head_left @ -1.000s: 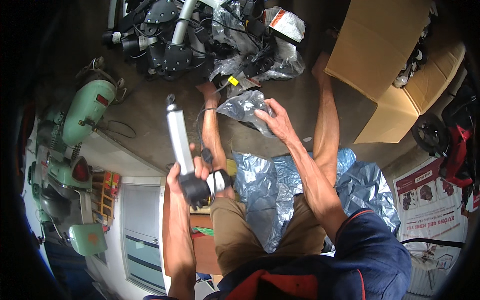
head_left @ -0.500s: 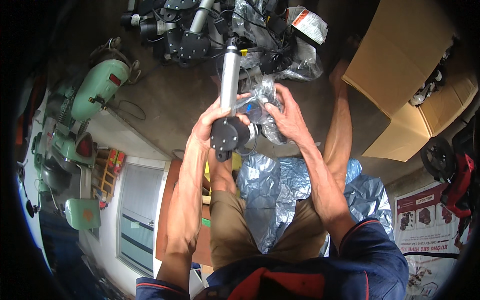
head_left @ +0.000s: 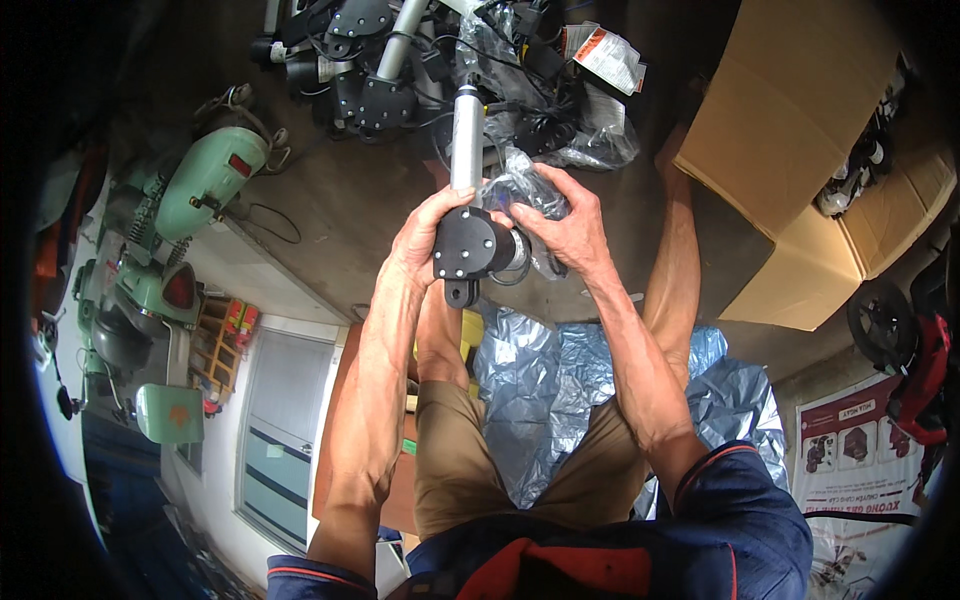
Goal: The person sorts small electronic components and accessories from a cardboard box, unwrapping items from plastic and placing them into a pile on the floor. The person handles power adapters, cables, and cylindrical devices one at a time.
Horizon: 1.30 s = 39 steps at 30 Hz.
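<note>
My left hand is wrapped round a linear actuator, just above its black gear housing. The silver tube points away from me and the mounting eye is toward me. Right beside it, my right hand is closed on a clear plastic bag, thumb and fingers pinching it. Something dark, perhaps a coiled cable, shows through the plastic. A thin cable loops by the motor end of the actuator. The fingertips of my left hand are partly hidden behind the actuator.
More actuators lie in a pile with cables and plastic bags. A printed leaflet rests on them. An open cardboard box stands at the right. Crumpled silver sheeting lies beneath my legs. A green scooter stands at the left.
The actuator has tilted a little more upright and shifted slightly, still in my left hand. My right hand has moved a bit over the bag, its fingers more curled.
</note>
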Tool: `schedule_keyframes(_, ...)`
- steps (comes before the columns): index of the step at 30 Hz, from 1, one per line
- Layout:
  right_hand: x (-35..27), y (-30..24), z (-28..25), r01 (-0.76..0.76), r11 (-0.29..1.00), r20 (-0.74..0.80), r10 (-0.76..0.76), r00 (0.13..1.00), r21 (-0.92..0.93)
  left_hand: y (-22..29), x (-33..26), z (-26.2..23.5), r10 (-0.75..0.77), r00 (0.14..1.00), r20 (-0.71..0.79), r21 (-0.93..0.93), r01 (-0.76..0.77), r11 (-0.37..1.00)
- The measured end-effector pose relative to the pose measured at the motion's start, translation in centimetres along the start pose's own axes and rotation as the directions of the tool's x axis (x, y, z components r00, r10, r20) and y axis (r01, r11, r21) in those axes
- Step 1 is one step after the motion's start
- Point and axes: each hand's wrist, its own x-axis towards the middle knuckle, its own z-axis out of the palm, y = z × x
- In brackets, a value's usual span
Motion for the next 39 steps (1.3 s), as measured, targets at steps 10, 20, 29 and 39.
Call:
schedule_keyframes(10, -0.1, -0.3, -0.6, -0.134, 0.991, -0.03, 0.134, 0.99, 0.013, -0.9, -0.4, 1.0, 0.002, 1.0, 0.021, 0.069, -0.003, 0.998)
schedule_keyframes(20, 0.3, 0.9, -0.5, -0.077, 0.997, 0.009, 0.077, 0.997, 0.026, -0.2, -0.5, 1.0, -0.002, 1.0, 0.024, 0.094, 0.0, 0.996)
schedule_keyframes(29, 0.0, -1.2, -0.2, -0.041, 0.998, -0.001, 0.041, 0.999, -0.05, -1.0, -1.0, 1.1, 0.041, 0.998, 0.046, 0.101, -0.045, 0.994)
schedule_keyframes(39, 0.3, -0.6, -0.6, -0.182, 0.981, 0.046, 0.179, 0.983, 0.061, -1.2, -0.8, 1.5, 0.057, 0.997, 0.06, 0.164, -0.067, 0.984)
